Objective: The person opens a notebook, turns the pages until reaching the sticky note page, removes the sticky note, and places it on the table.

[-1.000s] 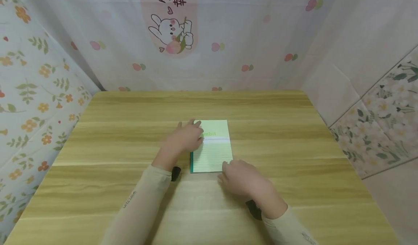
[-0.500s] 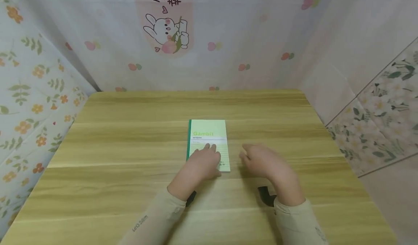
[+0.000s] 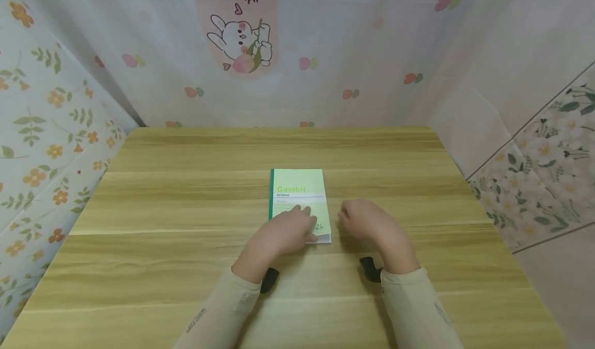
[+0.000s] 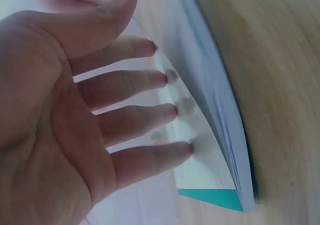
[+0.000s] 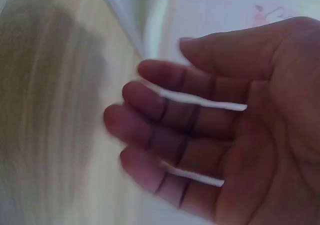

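Observation:
A light green notebook (image 3: 299,179) with "Gambit" on its cover lies on the wooden table, its dark green spine strip (image 3: 271,194) to the left. My left hand (image 3: 287,231) lies over the lower half of it, fingers stretched out and fingertips touching the cover. In the left wrist view the cover (image 4: 207,152) stands slightly raised off the white pages (image 4: 200,70) along the open side. My right hand (image 3: 364,219) is just right of the notebook with nothing in it. Its fingers bend loosely in the right wrist view, and the notebook's edge (image 5: 120,15) shows past them.
The table (image 3: 186,184) has a wood-grain top and spreads out around the notebook. A white curtain (image 3: 325,39) with a rabbit print hangs behind it, and flowered cloth (image 3: 51,132) covers the left side. Black wrist straps (image 3: 269,281) are partly visible beneath the sleeves.
My left hand has moved from the notebook's upper left to its lower part. My right hand has left the lower right corner for the right side. The cover's lower edge now shows lifted.

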Demonstrator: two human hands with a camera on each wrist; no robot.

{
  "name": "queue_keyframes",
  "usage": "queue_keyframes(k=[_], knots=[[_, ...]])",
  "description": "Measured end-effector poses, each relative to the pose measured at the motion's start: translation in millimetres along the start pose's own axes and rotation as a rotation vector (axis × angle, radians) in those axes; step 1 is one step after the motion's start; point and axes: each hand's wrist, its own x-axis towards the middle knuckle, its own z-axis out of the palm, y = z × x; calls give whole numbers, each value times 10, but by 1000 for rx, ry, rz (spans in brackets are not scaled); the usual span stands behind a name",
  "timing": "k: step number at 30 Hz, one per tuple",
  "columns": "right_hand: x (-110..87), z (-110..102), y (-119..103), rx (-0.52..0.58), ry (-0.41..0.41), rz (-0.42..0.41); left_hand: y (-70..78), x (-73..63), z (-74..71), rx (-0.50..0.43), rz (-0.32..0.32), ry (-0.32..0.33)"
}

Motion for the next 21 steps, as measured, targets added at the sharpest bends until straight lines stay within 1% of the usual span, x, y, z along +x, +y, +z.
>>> queue_keyframes(k=[2,5,9,13,16,19,21], knots=[[52,13,10,-12,-45,11,-7,-33,-23,-29,18,16],[126,44,11,-6,-99,27,7,-95,-66,-98,28,48],[213,65,18,15,-113,71,56,-179,-125,-148,32,84],[302,78,42,17,-107,117,94,-263,-168,-126,60,125],[356,88,69,14,-102,118,98,-335,-190,-121,92,194],[384,95,113,43,-92,106,85,-393,-216,-156,107,273],[375,92,133,70,-87,102,75,-420,-240,-184,104,313]])
